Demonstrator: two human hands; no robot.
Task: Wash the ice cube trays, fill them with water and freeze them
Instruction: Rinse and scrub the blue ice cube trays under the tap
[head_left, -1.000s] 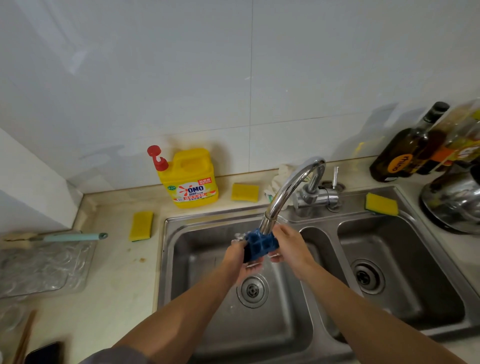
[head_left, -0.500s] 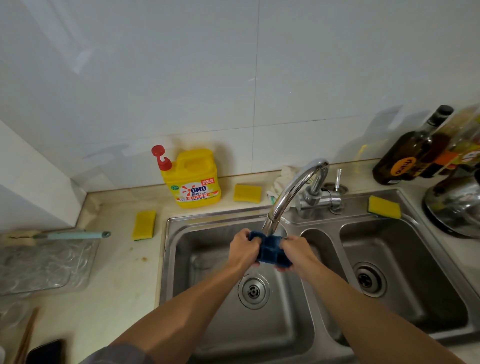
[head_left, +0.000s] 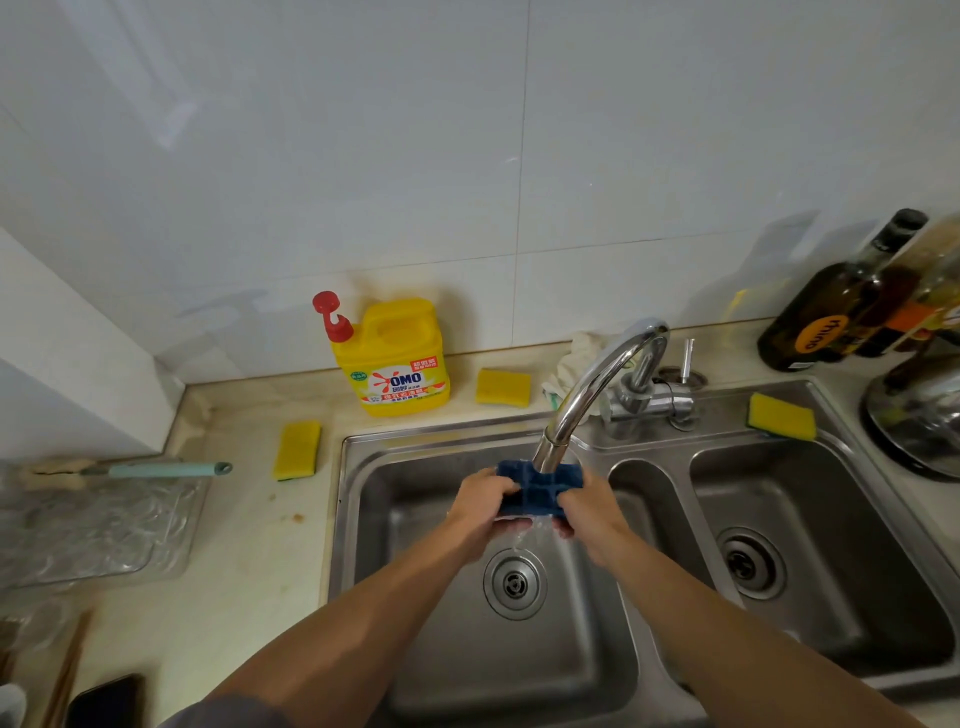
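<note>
A small blue ice cube tray is held right under the spout of the chrome faucet, over the left sink basin. My left hand grips its left end and my right hand grips its right end. The tray's open cells face up and toward me. Water runs off its lower edge toward the drain.
A yellow detergent jug stands behind the sink. Three yellow sponges lie around it. The right basin, dark bottles, a steel pot lid, a teal-handled brush and a clear tray are nearby.
The tray has turned from tilted on edge to flatter with its cells up, and both hands have settled on its two ends under the spout. Water now spills off it.
</note>
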